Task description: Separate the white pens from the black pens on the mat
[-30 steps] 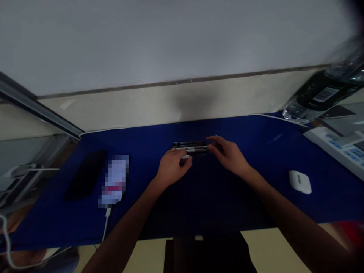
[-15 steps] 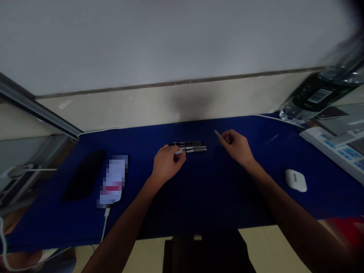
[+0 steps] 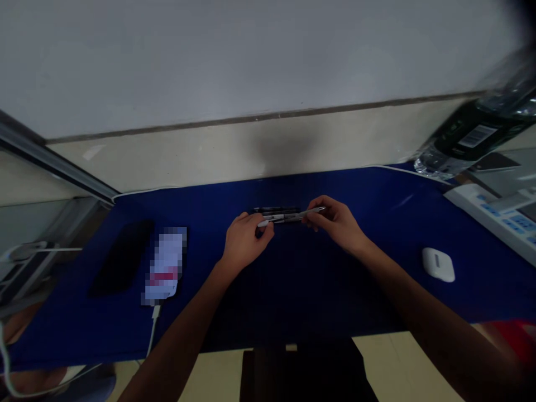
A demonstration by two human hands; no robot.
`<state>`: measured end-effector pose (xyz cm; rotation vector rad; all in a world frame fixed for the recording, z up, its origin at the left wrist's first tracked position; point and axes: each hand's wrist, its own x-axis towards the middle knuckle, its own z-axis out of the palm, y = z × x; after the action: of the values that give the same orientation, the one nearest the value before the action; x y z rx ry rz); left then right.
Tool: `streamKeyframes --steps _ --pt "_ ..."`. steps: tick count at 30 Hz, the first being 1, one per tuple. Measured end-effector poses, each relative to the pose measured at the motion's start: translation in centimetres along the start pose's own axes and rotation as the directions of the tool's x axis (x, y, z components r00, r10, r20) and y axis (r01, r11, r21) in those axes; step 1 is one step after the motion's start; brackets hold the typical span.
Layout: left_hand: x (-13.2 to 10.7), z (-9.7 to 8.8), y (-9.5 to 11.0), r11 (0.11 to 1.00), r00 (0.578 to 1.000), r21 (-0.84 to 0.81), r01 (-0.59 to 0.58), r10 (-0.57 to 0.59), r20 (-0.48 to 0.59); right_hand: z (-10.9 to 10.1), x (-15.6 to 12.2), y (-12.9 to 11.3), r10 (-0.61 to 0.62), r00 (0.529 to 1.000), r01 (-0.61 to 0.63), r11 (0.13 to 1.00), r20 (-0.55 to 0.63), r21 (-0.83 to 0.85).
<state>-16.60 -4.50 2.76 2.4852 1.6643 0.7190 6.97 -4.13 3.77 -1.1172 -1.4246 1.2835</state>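
My left hand (image 3: 246,240) is closed on a white-ended pen (image 3: 263,223), its thumb and fingertips pinched at the pen's left end. Several slim dark and silver pens (image 3: 268,210) lie side by side on the blue table just beyond those fingers, partly covered by them. My right hand (image 3: 333,220) pinches a grey pen (image 3: 315,211) with a silver tip that points right. Its left end overlaps the pen at my left hand; whether the two touch I cannot tell.
On the blue table (image 3: 293,290), a lit phone (image 3: 165,265) with a white cable and a dark phone (image 3: 121,257) lie left. A white earphone case (image 3: 438,264) sits right, near a power strip (image 3: 494,215) and a plastic bottle (image 3: 469,134). A wall (image 3: 188,159) stands behind.
My right hand has moved left to the pens, turning its pen from pointing up-left to lying nearly level. My left hand has stayed in place.
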Motion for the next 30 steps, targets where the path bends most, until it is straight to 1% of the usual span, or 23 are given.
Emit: streamKeyframes --steps 4,8,11,18,21,25,30 --pt "0.0 0.0 0.0 1.000 1.000 0.008 0.000 0.000 0.010 0.0 0.0 -0.2 0.016 1.000 -0.017 0.999 -0.008 -0.042" --pt "0.0 -0.1 0.0 1.000 1.000 0.019 0.004 -0.005 0.012 0.1 0.0 0.1 0.008 1.000 -0.008 0.999 0.015 -0.032" --pt "-0.1 -0.1 0.1 1.000 1.000 0.023 0.007 -0.007 0.020 0.2 0.0 0.2 0.002 1.000 -0.002 0.999 0.011 -0.037" --pt "0.0 -0.1 0.2 1.000 1.000 0.020 -0.016 0.016 0.004 0.3 0.0 0.5 0.000 1.000 0.002 0.997 0.024 -0.075" --pt "0.0 -0.2 0.5 0.999 0.998 0.011 -0.038 0.038 0.047 0.6 -0.1 0.7 -0.010 0.999 0.016 0.995 0.051 -0.102" --pt "-0.1 -0.1 0.8 0.996 0.987 -0.025 -0.089 0.092 0.132 0.9 -0.4 0.7 -0.030 0.996 0.049 0.976 0.089 -0.212" --pt "-0.2 0.3 0.6 0.982 0.976 -0.116 -0.147 0.163 0.146 1.1 -0.6 0.5 -0.036 0.995 0.062 0.954 0.094 -0.292"
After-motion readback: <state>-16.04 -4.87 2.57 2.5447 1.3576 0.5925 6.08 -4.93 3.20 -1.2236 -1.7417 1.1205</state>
